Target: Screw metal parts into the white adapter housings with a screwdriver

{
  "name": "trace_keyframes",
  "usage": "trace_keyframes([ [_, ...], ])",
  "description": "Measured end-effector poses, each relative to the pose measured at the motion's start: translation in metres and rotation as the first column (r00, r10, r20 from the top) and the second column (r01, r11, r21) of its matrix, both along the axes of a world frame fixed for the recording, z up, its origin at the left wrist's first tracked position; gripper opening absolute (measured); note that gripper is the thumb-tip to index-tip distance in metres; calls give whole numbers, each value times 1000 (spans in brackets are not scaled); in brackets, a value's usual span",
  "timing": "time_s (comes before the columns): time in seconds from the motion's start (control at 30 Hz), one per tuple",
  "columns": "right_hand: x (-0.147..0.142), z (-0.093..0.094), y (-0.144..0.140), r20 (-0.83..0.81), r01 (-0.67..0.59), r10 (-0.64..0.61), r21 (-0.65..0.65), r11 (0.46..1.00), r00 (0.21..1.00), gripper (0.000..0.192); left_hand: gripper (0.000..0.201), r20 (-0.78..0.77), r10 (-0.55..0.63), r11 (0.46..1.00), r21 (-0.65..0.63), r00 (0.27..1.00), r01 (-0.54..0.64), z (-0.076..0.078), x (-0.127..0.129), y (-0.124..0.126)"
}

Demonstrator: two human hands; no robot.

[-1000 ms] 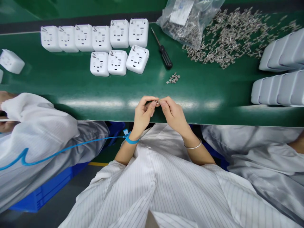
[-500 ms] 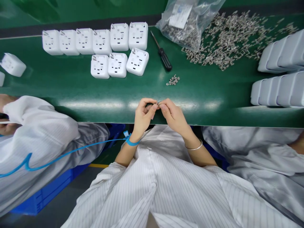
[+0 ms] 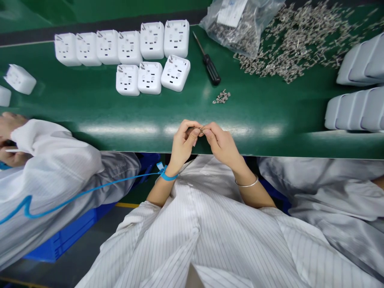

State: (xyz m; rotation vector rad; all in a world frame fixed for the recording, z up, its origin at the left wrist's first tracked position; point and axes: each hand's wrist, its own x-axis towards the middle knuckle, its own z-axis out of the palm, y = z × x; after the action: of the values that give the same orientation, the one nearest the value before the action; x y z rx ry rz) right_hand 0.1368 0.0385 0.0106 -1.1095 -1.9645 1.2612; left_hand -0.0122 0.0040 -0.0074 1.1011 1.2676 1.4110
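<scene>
Our left hand (image 3: 183,142) and right hand (image 3: 220,142) pinch one metal clip (image 3: 201,130) together; nine sockets (image 3: 151,78) fitted far left, clip heap (image 3: 300,40) remains.

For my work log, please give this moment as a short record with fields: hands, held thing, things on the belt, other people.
left hand: left hand pinches a small metal part at the fingertips
right hand: right hand pinches the same part from the other side
belt: green conveyor belt
beyond hands: small pile of metal parts, black-handled screwdriver, nine white socket housings, plastic bag, large heap of metal parts
other people: white sleeve at the person's left
</scene>
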Motion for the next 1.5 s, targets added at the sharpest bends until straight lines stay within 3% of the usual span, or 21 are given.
trace_keyframes([
  [0.33, -4, 6, 0, -67, 61, -69, -117, 991, 995, 44, 17, 1, -8, 999, 36, 1000, 8, 2, 0, -1],
  [0.57, -7, 4, -1, -116, 189, -206, -143, 972, 972, 43, 22, 44, 13, 999, -53, 999, -11, 1, 3, -2],
  [0.67, -4, 3, -2, -114, 179, -197, -148, 973, 974, 38, 26, 52, 36, 996, -82, 998, -32, 0, 2, -1],
  [0.97, -4, 3, -4, -53, 164, -166, -42, 986, 985, 20, 24, 40, 1, 996, -90, 999, 2, 3, 1, -2],
  [1.3, -5, 0, -4, -37, 160, -160, 11, 987, 986, 18, 19, -31, -6, 999, -52, 999, 5, 1, 2, -2],
  [1.5, -7, -1, -7, -23, 221, -221, 38, 974, 975, 15, 16, -73, 6, 999, -51, 997, -10, 1, 3, -4],
])
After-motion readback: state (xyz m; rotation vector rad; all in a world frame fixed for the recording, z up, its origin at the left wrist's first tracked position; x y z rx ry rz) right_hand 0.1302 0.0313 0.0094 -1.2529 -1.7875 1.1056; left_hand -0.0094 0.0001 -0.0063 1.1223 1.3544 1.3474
